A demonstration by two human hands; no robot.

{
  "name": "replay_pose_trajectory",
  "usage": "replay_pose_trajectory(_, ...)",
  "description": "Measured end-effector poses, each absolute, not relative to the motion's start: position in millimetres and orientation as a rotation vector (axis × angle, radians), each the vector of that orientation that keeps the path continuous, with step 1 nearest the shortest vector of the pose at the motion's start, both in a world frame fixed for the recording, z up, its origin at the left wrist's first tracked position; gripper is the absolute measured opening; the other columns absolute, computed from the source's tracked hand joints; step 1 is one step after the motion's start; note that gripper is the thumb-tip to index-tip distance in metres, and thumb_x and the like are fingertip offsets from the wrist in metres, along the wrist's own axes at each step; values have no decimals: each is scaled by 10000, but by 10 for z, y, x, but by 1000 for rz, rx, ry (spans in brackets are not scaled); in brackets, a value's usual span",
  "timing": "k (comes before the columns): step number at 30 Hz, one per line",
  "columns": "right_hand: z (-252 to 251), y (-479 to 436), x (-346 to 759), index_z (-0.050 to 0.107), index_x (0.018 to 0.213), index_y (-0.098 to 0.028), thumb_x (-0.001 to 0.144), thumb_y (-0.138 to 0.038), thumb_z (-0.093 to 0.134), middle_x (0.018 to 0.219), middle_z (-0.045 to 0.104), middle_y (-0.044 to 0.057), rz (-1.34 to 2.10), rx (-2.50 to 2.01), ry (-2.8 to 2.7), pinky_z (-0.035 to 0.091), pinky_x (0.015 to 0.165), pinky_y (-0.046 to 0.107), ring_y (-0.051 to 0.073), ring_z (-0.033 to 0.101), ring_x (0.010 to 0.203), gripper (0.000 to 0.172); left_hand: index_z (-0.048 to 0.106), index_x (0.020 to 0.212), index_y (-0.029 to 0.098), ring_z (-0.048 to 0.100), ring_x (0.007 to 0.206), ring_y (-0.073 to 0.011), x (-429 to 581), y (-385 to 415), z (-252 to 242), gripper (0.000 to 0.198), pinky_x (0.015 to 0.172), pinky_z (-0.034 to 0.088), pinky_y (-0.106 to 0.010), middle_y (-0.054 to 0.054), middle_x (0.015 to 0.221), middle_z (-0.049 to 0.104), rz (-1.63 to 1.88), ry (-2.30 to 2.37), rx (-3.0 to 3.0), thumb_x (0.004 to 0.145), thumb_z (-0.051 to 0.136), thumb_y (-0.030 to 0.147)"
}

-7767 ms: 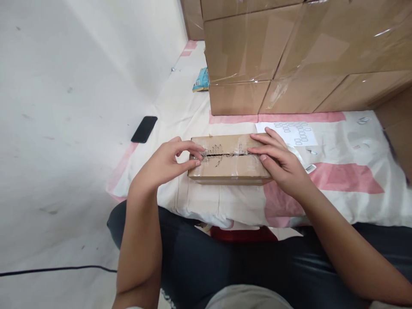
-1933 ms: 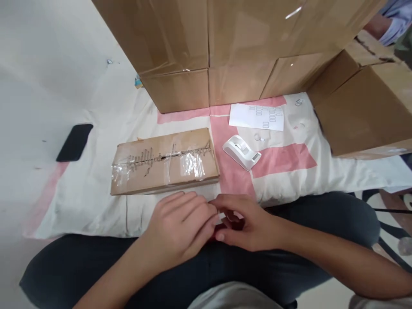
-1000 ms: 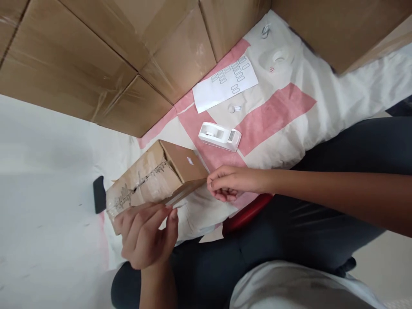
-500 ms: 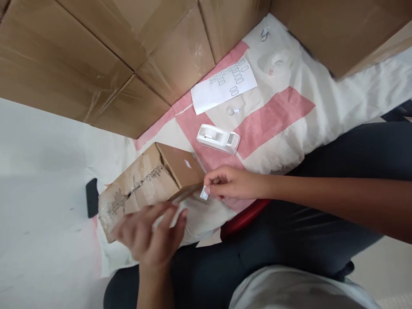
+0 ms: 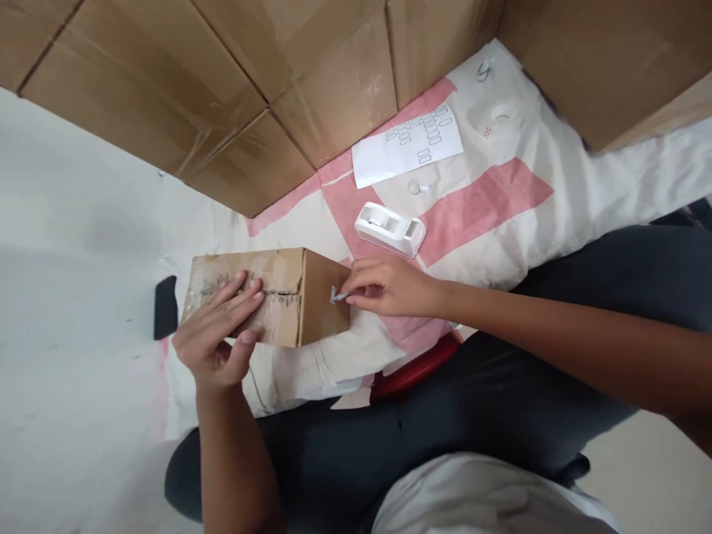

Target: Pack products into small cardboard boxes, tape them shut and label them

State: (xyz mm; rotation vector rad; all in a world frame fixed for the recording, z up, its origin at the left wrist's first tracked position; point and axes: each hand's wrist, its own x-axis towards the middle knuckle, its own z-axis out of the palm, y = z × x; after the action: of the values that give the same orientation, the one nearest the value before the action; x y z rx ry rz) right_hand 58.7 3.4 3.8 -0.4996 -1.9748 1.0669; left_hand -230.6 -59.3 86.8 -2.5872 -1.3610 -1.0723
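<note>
My left hand (image 5: 222,330) lies on the taped top of a small cardboard box (image 5: 281,326), fingers stretched out and thumb apart. At the box's right end, my right hand (image 5: 383,288) pinches a small white label (image 5: 341,297) with a blue border between thumb and fingertips. That label is at the end face, where a small label was stuck half a second ago; the two overlap in view, and I cannot tell whether the held one touches the cardboard. Just beyond my right hand stands a white tape dispenser (image 5: 389,228).
Large cardboard boxes (image 5: 328,111) line the back. A sheet printed with rounded rectangles (image 5: 375,162) lies before them on the pink and white cloth (image 5: 483,204). A clear tape roll (image 5: 503,113) sits at the far right. A black object (image 5: 165,308) lies left of the small box.
My left hand has come down onto the small box, which has turned. My right hand has moved up and slightly left, bringing the label to the box's end face.
</note>
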Motion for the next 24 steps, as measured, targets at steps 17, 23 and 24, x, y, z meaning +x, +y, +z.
replay_pose_trajectory(17, -79, 71, 423, 772, 903, -194, 922, -273, 660, 907, 712, 71, 1078, -473, -1881, 528, 758, 327, 191, 675, 858, 139, 709, 1219, 289, 650, 1240, -301, -2281, -596, 795, 335, 1046, 539, -509, -71, 1232, 740, -1060, -1362, -2499, 940, 536, 355)
replay_pose_trajectory(23, -56, 67, 426, 780, 900, -198, 907, -269, 677, 905, 723, 65, 1206, -419, -1826, 542, 769, 326, 178, 682, 837, 125, 700, 1211, 315, 648, 1243, -292, -2281, -593, 792, 338, 1040, 547, -499, -48, 1231, 742, -1035, -1386, -2486, 938, 516, 394)
replay_pose_trajectory(24, -54, 67, 423, 780, 896, -195, 904, -271, 679, 895, 725, 66, 1214, -411, -1819, 541, 762, 325, 178, 683, 829, 127, 700, 1214, 314, 648, 1243, -293, -2278, -592, 795, 342, 1041, 548, -500, -50, 1233, 741, -1038, -1384, -2489, 938, 515, 392)
